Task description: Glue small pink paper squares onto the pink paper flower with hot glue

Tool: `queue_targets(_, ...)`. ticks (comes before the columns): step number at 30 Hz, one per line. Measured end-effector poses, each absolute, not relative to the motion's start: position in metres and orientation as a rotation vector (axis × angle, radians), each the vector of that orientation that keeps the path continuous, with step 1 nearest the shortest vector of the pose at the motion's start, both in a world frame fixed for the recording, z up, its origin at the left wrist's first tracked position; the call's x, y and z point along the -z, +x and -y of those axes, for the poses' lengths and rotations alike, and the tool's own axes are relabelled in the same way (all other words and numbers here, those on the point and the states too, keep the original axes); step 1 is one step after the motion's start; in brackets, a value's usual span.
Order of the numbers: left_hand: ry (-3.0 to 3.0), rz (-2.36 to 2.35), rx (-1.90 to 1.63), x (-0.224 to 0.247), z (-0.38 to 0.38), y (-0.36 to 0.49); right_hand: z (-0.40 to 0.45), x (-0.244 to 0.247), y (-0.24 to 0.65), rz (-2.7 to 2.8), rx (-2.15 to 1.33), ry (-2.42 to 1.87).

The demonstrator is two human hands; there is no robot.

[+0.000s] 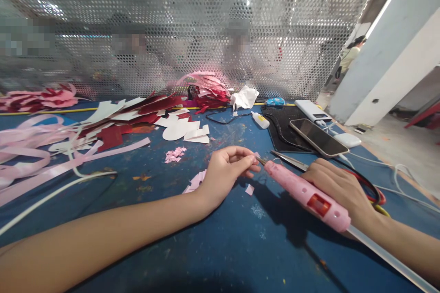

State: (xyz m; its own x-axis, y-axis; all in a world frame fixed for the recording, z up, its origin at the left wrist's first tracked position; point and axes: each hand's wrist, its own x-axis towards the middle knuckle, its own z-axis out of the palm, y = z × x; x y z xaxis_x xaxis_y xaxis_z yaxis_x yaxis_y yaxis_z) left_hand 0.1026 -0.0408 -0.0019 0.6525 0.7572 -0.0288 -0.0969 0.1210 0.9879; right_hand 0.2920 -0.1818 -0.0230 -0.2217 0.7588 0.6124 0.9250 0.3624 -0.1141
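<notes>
My right hand (338,187) is closed around a pink hot glue gun (292,187), and a long translucent glue stick (385,258) runs out of its back end. The gun's tip points left, at the fingertips of my left hand (223,171). Thumb and fingers there pinch a small pink ribbon piece (257,154), mostly hidden; whether the tip touches it I cannot tell. Another small pink square (250,189) lies on the blue table just below. Partly behind my left wrist are more pink pieces (195,181). Scissors (292,160) lie beyond the gun, partly covered by my right hand.
Pink ribbons (27,165), dark red and white cut pieces (112,137) spread across the left. A heap of pink bits (175,154) sits mid-table. A small white bottle (260,120), a phone (318,137), a power bank (312,111) and cables lie right. Perforated metal (192,23) stands behind.
</notes>
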Motion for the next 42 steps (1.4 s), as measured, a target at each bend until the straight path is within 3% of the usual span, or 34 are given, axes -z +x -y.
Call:
queue_targets(14,1.333,-0.659,-0.701,-0.002,0.043,0.103,0.18,0.022,0.291,2.032,0.351,-1.46)
queue_targets(22,1.439,-0.63,-0.713,-0.005,0.048,0.1,0.173,0.02,0.288,2.023,0.558,-1.669)
queue_targets(27,1.448,-0.557,-0.675,-0.004,0.053,0.097,0.173,0.018,0.282,2.067,0.494,-1.789)
queue_targets(42,1.294,-0.48,-0.388,-0.008,0.075,0.096,0.182,0.011,0.26,2.01,0.167,-1.296)
